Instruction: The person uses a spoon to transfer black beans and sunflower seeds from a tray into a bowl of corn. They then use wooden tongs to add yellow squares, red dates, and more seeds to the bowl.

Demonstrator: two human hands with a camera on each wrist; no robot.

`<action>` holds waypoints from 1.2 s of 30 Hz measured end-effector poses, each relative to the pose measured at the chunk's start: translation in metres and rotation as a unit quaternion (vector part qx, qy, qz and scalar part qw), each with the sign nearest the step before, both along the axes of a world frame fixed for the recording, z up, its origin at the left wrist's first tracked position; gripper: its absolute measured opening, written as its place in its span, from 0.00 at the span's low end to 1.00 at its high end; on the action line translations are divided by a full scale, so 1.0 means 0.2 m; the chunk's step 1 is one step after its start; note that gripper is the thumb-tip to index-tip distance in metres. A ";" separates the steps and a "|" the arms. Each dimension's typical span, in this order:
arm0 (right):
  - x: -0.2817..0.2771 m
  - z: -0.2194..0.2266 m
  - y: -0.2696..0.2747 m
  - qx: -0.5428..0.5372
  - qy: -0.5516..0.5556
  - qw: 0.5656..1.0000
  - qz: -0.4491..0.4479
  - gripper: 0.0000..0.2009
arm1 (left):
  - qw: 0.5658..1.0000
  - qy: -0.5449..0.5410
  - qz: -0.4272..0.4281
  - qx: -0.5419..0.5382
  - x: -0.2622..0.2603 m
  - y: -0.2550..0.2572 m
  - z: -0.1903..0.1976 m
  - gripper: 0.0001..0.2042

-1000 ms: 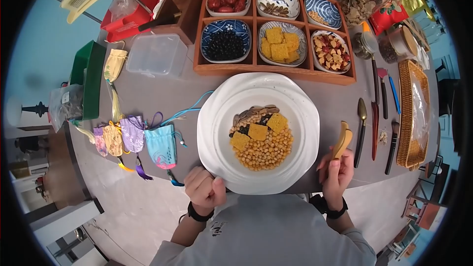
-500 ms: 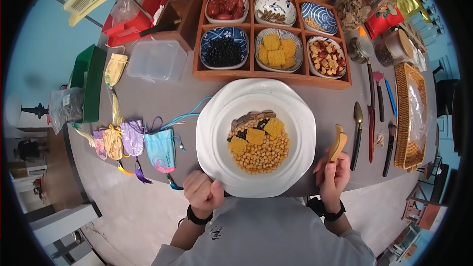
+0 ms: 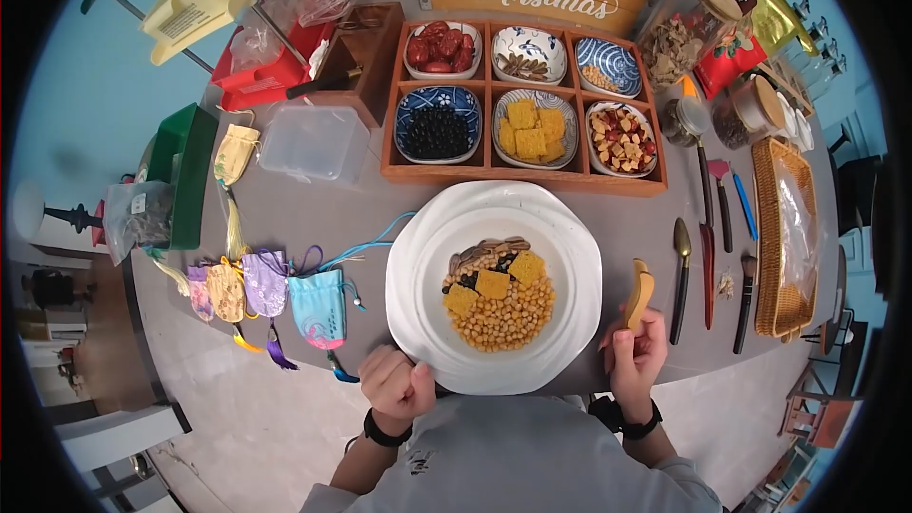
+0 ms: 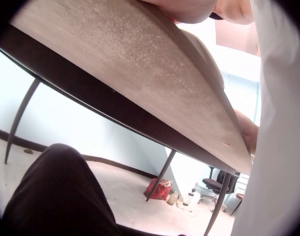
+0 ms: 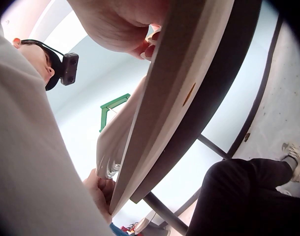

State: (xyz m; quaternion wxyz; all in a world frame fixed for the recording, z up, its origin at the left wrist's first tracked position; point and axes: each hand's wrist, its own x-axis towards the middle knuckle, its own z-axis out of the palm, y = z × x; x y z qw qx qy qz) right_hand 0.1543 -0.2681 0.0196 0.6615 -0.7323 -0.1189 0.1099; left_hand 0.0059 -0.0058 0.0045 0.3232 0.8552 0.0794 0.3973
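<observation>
1. Pinched in right hand (image 3: 638,355): tongs (image 3: 639,291), thumb and fingers together round their near end, just right of the bowl (image 3: 411,318).
2. They look light, stiff and smooth; I'd judge a gentle pinch lower down the arms best, slippery if loose.
3. Left hand (image 3: 396,386) has curled fingers beside the bowl's near rim; whether they touch it, I can't tell.

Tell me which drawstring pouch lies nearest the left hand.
The light-blue pouch, at the row's right end; the purple pouch beside it lies farther from the left hand.
</observation>
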 end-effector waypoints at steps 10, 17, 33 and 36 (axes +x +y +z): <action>0.00 0.01 0.01 0.004 0.012 1.000 0.000 0.14 | 1.000 -0.007 -0.002 -0.001 0.00 0.00 0.00 0.20; 0.00 0.00 0.01 -0.005 -0.003 1.000 0.000 0.13 | 1.000 -0.010 -0.005 -0.008 0.00 0.00 0.01 0.20; 0.30 0.58 -0.20 -0.197 -0.166 0.966 -0.021 0.10 | 0.999 -0.020 -0.015 -0.028 -0.01 -0.01 0.00 0.20; 0.55 0.71 -0.07 -0.352 -0.327 0.877 0.003 0.10 | 0.999 -0.016 -0.016 -0.030 -0.01 0.00 0.00 0.20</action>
